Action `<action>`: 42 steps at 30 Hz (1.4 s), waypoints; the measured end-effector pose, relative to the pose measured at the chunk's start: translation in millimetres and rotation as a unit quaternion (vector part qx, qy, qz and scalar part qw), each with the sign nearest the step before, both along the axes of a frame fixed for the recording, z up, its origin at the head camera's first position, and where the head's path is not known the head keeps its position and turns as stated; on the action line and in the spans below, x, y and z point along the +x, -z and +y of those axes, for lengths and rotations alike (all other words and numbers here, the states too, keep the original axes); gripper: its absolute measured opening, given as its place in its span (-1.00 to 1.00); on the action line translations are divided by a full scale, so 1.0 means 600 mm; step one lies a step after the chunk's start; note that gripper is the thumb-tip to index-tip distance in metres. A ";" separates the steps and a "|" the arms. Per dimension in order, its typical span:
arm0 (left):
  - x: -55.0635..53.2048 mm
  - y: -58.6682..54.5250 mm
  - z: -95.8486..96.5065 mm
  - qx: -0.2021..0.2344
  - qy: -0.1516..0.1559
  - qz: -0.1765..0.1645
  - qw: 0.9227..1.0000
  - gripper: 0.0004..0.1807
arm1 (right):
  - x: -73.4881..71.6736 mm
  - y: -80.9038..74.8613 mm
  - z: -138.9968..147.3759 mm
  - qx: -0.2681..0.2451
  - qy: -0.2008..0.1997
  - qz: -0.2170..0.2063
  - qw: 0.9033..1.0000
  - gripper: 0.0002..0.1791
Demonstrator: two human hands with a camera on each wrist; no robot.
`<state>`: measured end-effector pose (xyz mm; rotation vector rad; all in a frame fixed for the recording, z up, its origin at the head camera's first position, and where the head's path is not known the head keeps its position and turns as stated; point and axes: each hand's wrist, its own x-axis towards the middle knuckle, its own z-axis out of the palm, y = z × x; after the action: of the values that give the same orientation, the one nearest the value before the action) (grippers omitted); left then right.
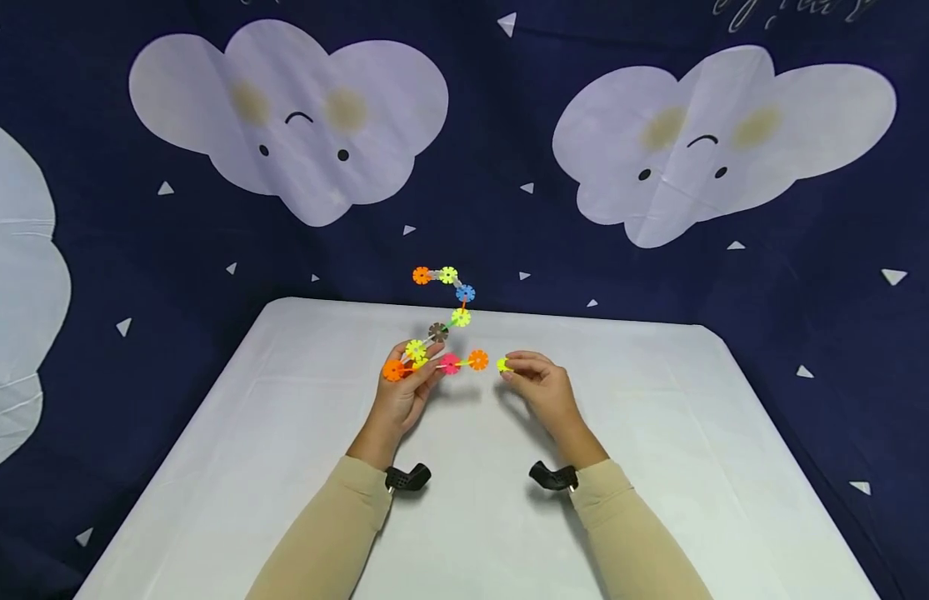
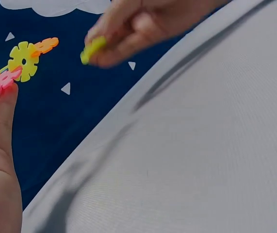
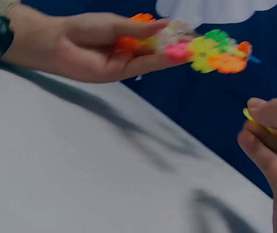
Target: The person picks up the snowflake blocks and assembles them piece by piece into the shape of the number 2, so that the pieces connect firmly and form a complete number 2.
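My left hand (image 1: 400,400) holds a curved chain of notched plastic snowflake discs, pinched between thumb and fingers above the table. The chain runs through orange, yellow, a dark disc (image 1: 437,332), a blue disc (image 1: 466,293) and on to an orange disc (image 1: 422,275) at its far end. On the near side, a pink disc (image 1: 450,364) and an orange disc (image 1: 477,360) point toward my right hand (image 1: 545,392). That hand pinches a single yellow disc (image 3: 247,114) between thumb and fingertips, a short gap away from the orange one. The fingers partly cover this yellow disc.
The white-covered table (image 1: 479,517) lies under both hands. Behind it hangs a dark blue cloth (image 1: 501,242) printed with clouds and small triangles. Black wrist cameras sit at the left cuff (image 1: 407,477) and right cuff (image 1: 552,477).
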<state>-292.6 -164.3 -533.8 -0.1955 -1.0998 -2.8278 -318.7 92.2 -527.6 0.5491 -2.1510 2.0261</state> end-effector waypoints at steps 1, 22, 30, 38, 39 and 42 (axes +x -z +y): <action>0.000 0.000 0.000 -0.003 0.003 0.003 1.000 -0.59 | 0.004 -0.006 0.008 -0.013 -0.017 -0.001 1.000 -0.81; 0.006 -0.004 0.003 -0.037 0.059 0.009 0.998 -0.52 | 0.025 -0.026 0.037 -0.059 -0.107 -0.001 0.993 -0.79; 0.008 -0.005 0.003 -0.052 0.065 0.025 0.996 -0.53 | 0.023 -0.022 0.036 -0.087 -0.145 -0.024 0.985 -0.80; 0.009 -0.003 0.003 -0.061 0.074 0.025 0.995 -0.52 | 0.023 -0.021 0.036 -0.119 -0.160 -0.065 0.978 -0.80; 0.009 -0.003 0.004 -0.061 0.074 0.026 0.995 -0.52 | 0.023 -0.020 0.036 -0.119 -0.158 -0.070 0.978 -0.79; 0.010 -0.004 0.005 -0.063 0.074 0.030 0.995 -0.53 | 0.022 -0.019 0.037 -0.117 -0.153 -0.080 0.978 -0.79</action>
<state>-286.8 -161.1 -531.6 -0.3859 -1.3034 -2.8585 -305.7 114.4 -516.3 0.7443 -1.9668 2.5254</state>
